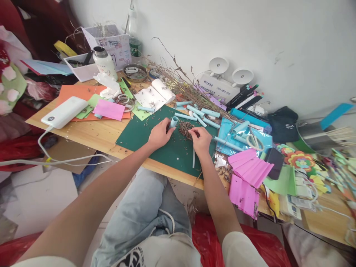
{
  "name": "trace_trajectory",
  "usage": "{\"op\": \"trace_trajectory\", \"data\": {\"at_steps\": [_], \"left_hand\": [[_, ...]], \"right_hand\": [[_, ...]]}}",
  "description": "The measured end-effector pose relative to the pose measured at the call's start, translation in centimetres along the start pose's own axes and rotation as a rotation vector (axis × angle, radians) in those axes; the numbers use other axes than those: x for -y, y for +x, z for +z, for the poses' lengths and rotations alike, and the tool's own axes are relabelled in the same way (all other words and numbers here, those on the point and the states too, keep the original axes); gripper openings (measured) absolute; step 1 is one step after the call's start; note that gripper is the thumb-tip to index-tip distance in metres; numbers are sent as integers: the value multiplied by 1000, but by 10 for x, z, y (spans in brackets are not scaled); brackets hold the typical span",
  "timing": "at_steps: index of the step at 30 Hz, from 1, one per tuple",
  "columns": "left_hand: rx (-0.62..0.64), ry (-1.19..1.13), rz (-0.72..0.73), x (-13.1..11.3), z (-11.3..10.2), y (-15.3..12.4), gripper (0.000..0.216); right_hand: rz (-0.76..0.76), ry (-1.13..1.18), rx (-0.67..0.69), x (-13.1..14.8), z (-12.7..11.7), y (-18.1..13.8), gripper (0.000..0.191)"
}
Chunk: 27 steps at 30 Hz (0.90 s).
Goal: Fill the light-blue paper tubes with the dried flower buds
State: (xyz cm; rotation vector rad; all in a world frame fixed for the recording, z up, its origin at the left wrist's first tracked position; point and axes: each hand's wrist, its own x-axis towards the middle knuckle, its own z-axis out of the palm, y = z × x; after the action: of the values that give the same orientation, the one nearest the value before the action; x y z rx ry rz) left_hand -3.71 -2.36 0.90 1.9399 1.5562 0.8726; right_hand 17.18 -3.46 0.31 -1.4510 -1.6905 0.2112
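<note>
My left hand (160, 134) is closed around a short blue paper tube (174, 121), which stands upright with its open end facing up. Just to its right, on the green cutting mat (155, 155), lies a small heap of brown dried plant bits (184, 128). At the right edge of this heap is my right hand (200, 138), thumb and fingertips pinched together; what is between them is too small to make out. Several rolled blue paper tubes (185, 116) lie behind the heap. A thin pale strip (194, 158) rests on the mat below my right hand.
Dry twigs (178, 83) lie along the wall by a white router box (215, 89). On the left are a white power bank (63, 112) with a cable, pink paper (109, 109) and a bottle (105, 63). To the right sit scissors (254, 141) and folded pink paper (250, 168).
</note>
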Motion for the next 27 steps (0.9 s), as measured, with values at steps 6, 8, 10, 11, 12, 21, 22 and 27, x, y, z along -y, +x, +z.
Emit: {"op": "trace_trajectory", "data": {"at_steps": [6,8,10,11,12,21,22,27], "left_hand": [[-9,-24,11,1,1,0,16],[-6,-28,11,1,1,0,17],[-1,-28,13,1,1,0,17],[0,-27,12,1,0,0,17],[1,-27,11,1,0,0,16],[-8,-21,21,2,1,0,18],[-9,-20,23,2,1,0,18],[-13,-20,15,2,2,0,18]], "right_hand": [[26,28,-10,-4,1,-1,18],[-11,22,-15,-5,-1,0,21],[-31,17,-5,-5,-1,0,26],[-31,18,1,-5,-2,0,28],[-27,18,5,-6,-1,0,30],[47,30,0,-1,-2,-1,19],[51,38,1,1,-2,-1,18],[24,57,-26,7,-3,-1,16]]}}
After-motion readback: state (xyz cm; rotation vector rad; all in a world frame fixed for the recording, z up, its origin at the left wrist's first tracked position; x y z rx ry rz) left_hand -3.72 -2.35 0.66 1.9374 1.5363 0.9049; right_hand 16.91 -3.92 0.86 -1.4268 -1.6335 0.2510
